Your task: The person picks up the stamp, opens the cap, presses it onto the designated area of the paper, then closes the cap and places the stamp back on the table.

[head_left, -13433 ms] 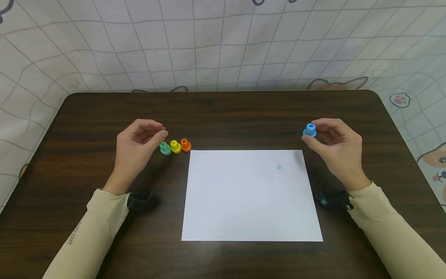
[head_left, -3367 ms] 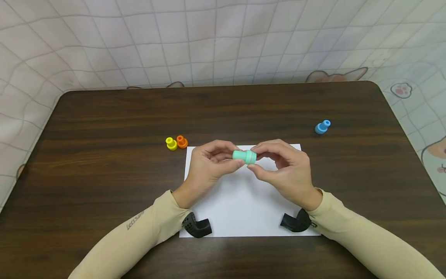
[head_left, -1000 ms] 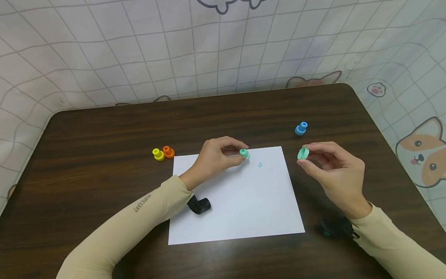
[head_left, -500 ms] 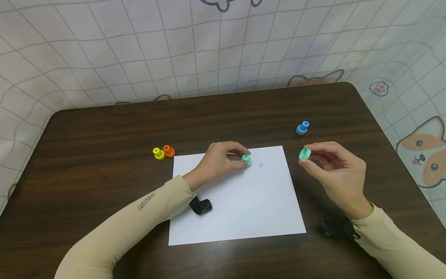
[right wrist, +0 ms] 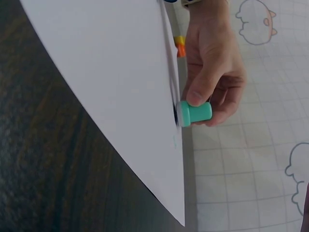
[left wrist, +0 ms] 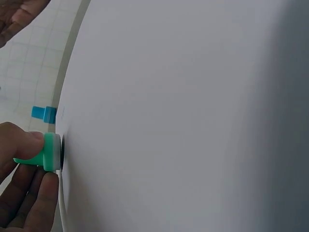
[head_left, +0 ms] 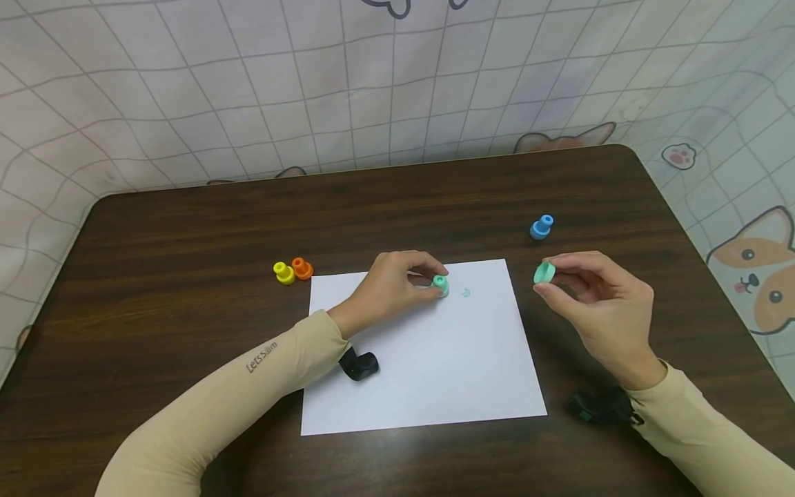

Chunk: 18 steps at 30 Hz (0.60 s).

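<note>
On the dark wooden worktop [head_left: 186, 228], my left hand [head_left: 388, 286] pinches the small green plastic stamp [head_left: 440, 284] face-down on the white paper sheet [head_left: 428, 373], while my right hand [head_left: 596, 304] pinches its green round cap [head_left: 544, 273] clear.

Green stamp [right wrist: 195, 112], apparently on paper [right wrist: 116, 87]

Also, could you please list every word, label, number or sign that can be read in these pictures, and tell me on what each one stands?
"LetsSlim", on the left sleeve, near the forearm.
A small bluish-green stamped mark on the white paper: too small to read.
The green stamp in the left hand, the green cap in the right hand, and the blue stamp, yellow stamp and orange stamp show no readable text.
</note>
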{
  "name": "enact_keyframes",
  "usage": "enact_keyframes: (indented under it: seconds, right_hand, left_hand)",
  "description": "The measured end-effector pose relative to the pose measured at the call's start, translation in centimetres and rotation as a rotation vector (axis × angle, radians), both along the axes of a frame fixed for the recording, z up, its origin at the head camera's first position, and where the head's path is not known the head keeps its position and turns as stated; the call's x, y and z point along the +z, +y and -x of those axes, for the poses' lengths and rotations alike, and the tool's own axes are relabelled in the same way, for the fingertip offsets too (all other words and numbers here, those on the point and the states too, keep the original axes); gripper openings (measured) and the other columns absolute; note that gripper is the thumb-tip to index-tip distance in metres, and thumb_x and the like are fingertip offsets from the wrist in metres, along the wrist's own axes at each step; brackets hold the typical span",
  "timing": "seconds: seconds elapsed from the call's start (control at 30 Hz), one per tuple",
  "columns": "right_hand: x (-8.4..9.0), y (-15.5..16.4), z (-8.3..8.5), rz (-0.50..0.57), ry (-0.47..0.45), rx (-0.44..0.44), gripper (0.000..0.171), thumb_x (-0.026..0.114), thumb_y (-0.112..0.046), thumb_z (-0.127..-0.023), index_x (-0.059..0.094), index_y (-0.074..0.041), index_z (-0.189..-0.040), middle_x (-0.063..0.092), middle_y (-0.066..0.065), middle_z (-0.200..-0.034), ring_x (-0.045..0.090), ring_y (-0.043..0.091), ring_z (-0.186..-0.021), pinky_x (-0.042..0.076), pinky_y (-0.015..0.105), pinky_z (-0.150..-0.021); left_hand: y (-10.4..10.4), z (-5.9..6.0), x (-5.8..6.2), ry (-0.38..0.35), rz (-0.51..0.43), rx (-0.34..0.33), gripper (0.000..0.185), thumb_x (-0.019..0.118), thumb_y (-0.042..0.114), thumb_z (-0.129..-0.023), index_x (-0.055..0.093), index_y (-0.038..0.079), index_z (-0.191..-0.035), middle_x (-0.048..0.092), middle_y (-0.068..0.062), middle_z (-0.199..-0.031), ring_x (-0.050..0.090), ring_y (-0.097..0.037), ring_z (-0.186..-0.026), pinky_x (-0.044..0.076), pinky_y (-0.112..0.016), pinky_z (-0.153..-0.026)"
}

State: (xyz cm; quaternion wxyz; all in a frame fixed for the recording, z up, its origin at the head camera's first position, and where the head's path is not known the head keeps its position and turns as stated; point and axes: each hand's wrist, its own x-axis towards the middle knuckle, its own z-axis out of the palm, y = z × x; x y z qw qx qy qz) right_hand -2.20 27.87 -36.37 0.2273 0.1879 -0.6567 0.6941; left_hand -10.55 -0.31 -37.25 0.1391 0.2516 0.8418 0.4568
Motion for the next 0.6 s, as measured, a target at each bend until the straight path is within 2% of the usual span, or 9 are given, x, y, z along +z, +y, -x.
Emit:
enact_keyframes:
  seconds: [0.37, 0.6]
  right_hand:
    - [-0.23, -0.06, 0.46, -0.022, -0.01, -0.023, 0.042, 0.075, 0.032, -0.068, 0.062, 0.027, -0.107, 0.078, 0.006, -0.108, 0.076, 0.012, -0.094, 0.061, 0.021, -0.091]
    - [-0.22, -0.16, 0.72, -0.008, -0.009, -0.012, 0.041, 0.074, 0.033, -0.067, 0.063, 0.027, -0.107, 0.079, 0.008, -0.107, 0.077, 0.013, -0.093, 0.062, 0.022, -0.09]
  left_hand:
    - [-0.11, 0.02, -0.07, 0.004, 0.035, 0.003, 0.02, 0.08, 0.008, -0.088, 0.077, 0.009, -0.108, 0.078, -0.005, -0.11, 0.073, -0.016, -0.102, 0.061, -0.021, -0.096]
    - [0.01, 0.2, 0.1, 0.041, 0.065, -0.032, 0.018, 0.079, 0.008, -0.089, 0.077, 0.011, -0.107, 0.078, -0.003, -0.108, 0.073, -0.014, -0.1, 0.06, -0.019, -0.095]
